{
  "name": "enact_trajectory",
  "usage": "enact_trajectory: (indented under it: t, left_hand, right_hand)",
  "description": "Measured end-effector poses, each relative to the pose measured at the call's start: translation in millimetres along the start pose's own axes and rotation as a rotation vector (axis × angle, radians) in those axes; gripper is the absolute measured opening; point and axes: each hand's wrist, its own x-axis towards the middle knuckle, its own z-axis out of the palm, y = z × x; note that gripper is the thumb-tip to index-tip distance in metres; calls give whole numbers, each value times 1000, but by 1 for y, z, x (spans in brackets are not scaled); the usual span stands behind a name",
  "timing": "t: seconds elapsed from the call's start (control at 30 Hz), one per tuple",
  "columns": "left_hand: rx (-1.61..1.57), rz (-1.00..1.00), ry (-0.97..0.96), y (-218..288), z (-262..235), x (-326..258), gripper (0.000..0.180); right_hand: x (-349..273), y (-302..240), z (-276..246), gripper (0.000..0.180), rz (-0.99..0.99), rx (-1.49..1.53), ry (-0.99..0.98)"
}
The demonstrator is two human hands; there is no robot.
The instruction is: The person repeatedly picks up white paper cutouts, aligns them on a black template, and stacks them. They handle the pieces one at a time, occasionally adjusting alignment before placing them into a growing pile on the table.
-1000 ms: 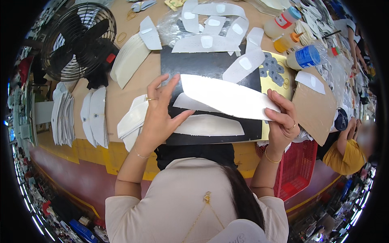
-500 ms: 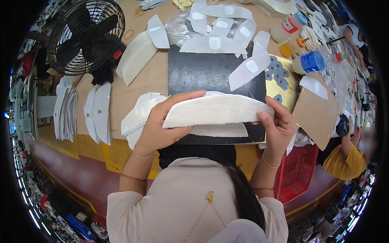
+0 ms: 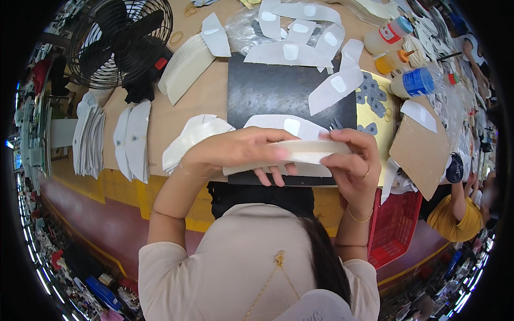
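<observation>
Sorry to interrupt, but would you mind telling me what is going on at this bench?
A person at a workbench holds a long white cut piece edge-on in both hands, the left hand gripping its left part and the right hand pinching its right end. It is lifted above a black mat. More white pieces lie beyond, with stacks to the left beside a black fan.

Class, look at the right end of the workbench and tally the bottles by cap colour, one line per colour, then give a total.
Blue-capped bottle: 1
Orange-capped bottle: 1
Clear bottle with blue label, cap colour unclear: 1
Total: 3
</observation>
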Motion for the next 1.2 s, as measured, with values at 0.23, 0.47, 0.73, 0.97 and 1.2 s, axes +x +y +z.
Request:
enact_trajectory:
  t: [0.23, 0.47, 0.73, 0.97, 1.2]
  left_hand:
    - [-171, 183, 200, -13, 0, 7, 45]
    - [-298, 284, 307, -11, 10, 0, 46]
    - [-493, 686, 451, -38, -32, -16, 60]
    - [-343, 523, 639, -65, -14, -16, 71]
    - [-131, 448, 842, -55, -14, -7, 71]
  right_hand:
    - [2, -20, -10, 16, -192, -245, -87]
    - [5, -16, -3, 15, -151, 11, -177]
    - [-5, -40, -23, 5, 161, 372, -29]
    - [-4, -18, -11, 12, 661, 285, 156]
    - [-5, 7, 2, 14, 678, 301, 209]
